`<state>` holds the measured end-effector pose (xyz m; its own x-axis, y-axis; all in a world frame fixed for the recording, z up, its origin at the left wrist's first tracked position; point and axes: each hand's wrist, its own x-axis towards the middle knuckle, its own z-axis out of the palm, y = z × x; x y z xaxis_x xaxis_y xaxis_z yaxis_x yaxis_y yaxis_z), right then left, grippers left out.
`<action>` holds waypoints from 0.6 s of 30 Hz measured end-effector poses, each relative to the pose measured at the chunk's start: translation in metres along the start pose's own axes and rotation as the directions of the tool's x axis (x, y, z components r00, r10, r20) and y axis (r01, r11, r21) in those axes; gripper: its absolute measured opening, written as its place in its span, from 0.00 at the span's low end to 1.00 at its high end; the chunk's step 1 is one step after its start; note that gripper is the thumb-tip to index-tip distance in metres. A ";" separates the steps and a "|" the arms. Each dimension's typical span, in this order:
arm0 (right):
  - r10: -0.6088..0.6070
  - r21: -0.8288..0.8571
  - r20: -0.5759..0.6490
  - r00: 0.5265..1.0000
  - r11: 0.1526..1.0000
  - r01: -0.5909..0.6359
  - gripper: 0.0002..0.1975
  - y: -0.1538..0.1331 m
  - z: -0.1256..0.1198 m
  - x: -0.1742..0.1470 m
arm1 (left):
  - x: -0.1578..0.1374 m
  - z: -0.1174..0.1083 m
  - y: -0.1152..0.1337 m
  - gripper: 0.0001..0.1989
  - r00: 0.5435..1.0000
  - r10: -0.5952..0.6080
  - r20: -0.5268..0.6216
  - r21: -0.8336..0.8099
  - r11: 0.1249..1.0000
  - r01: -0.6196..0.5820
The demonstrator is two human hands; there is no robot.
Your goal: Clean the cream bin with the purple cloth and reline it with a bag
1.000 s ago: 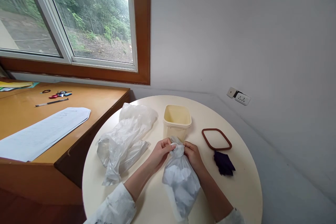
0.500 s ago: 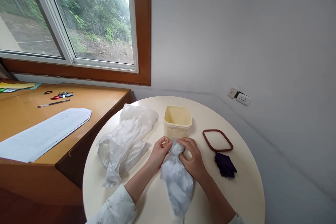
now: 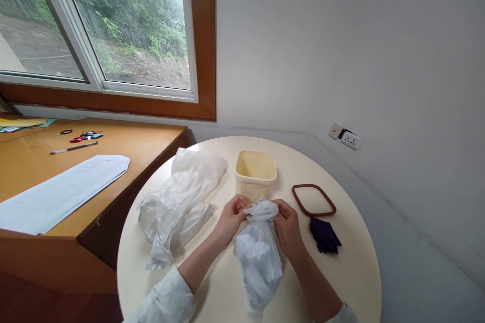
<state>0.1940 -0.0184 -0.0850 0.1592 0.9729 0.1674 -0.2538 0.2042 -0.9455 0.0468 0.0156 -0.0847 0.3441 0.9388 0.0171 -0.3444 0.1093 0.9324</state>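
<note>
A translucent plastic bag [image 3: 258, 257] full of white lumps lies on the round cream table [image 3: 352, 272] in front of me. My left hand [image 3: 232, 217] pinches the bunched mouth of the bag from the left. My right hand [image 3: 288, 224] grips the same bunched top from the right. Just behind the hands stands an open cream tub [image 3: 255, 171]. Its brown-rimmed lid [image 3: 313, 200] lies flat to the right, with a small dark purple cloth [image 3: 324, 234] beside it.
A crumpled empty plastic bag [image 3: 180, 202] lies on the table's left half. A wooden desk [image 3: 125, 149] on the left carries white paper [image 3: 60, 192], a pen [image 3: 74, 148] and keys [image 3: 85, 136]. A wall socket [image 3: 350, 140] sits on the right wall.
The bag's mouth was twisted tight half a second ago; now it is looser and ruffled. My right hand has moved from over the top to its right side.
</note>
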 end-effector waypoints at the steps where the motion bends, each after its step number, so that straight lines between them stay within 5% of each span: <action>1: 0.024 0.040 0.000 1.000 0.999 -0.024 0.05 -0.001 0.001 0.000 | 0.000 0.000 0.000 0.13 1.000 0.000 -0.005 0.018 1.000 0.000; 5: 0.093 0.111 -0.004 0.996 0.989 -0.092 0.07 -0.004 0.005 -0.001 | 0.000 0.000 -0.001 0.13 1.000 -0.026 0.011 -0.022 0.999 0.026; 12: 0.071 0.109 0.042 0.997 0.991 -0.075 0.12 -0.003 0.007 0.000 | -0.002 -0.001 0.003 0.11 0.994 -0.060 0.090 -0.322 0.943 0.086; 18: -0.035 -0.117 0.063 0.997 0.992 0.042 0.16 0.001 0.010 -0.001 | -0.005 0.000 0.007 0.11 0.994 -0.066 0.085 -0.396 0.913 0.094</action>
<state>0.1843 -0.0182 -0.0833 0.1075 0.9701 0.2177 -0.1336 0.2311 -0.9637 0.0425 0.0115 -0.0781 0.4388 0.8985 -0.0136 -0.6282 0.3175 0.7104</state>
